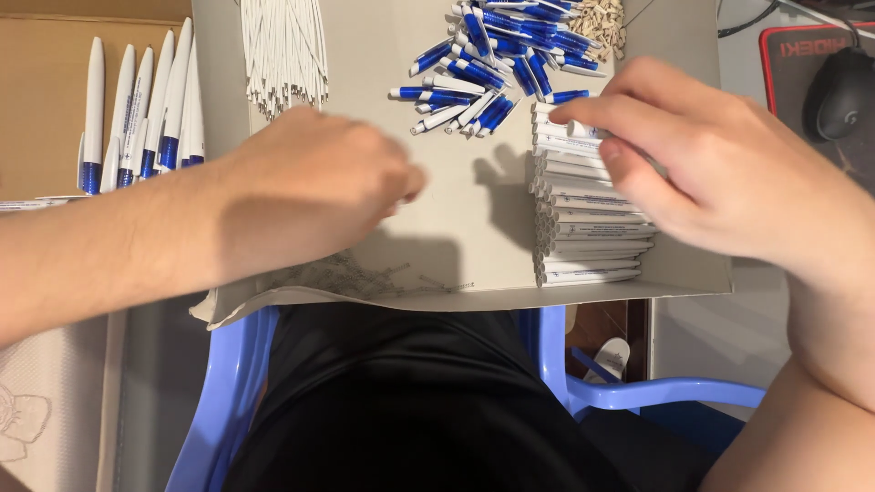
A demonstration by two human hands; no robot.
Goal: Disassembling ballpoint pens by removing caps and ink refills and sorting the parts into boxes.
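1. At the far left, six finished pens (137, 109) stood side by side in a brown cardboard box (46, 91), white bodies up and blue grips down; the leftmost lower tips were cut off by the forearm.
2. The left hand (314, 187) lay over the left part of a shallow grey tray (456, 228), knuckles up and fingers curled in narrowly. Whether it held anything could not be told, since the fingertips were hidden under the hand.
3. Below that hand a scatter of small thin springs (365, 273) lay on the tray floor, too fine and tangled to count.
4. Above the hand, a bundle of thin white refills (284, 50) lay at the tray's top edge, too many and too tightly packed to count, their upper ends cut off by the picture edge.
5. In the top middle a loose heap of blue-and-white pen parts (492, 64) lay piled, well over twenty, overlapping too much for an exact count.
6. Right of the heap sat a small pile of tan bits (602, 23), too small to make out.
7. The right hand (720, 164) pinched one white pen barrel (583, 129) between thumb and fingers at the top of a stack of white barrels (592, 228) in the tray's right side, some fifteen rows showing, the right ends hidden by the hand.
8. At the far right a black computer mouse (840, 91) rested on a mat (784, 55), partly cut off.
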